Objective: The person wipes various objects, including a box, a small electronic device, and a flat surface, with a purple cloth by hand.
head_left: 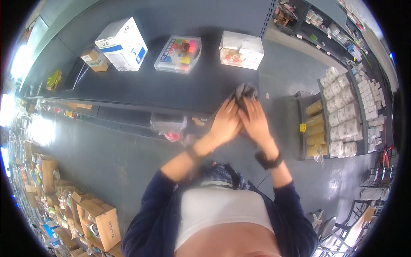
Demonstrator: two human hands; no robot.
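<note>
A crumpled dark grey cloth (pixel 245 91) is gripped by both hands at the near edge of a long dark grey metal shelf (pixel 171 85).

Farther back on the shelf, a white and blue cardboard box (pixel 122 43) is seen at left, a clear plastic case of coloured pieces (pixel 178 54) in the middle and a white open box (pixel 241 50) at right. The left hand (pixel 224 122) and the right hand (pixel 255 120) are pressed together, fingers closed on the cloth. A black band (pixel 268 161) is worn on the right wrist.

White box (pixel 123 43), clear marker case (pixel 178 54) on dark shelf (pixel 141 85); cardboard boxes (pixel 102 222) below.
</note>
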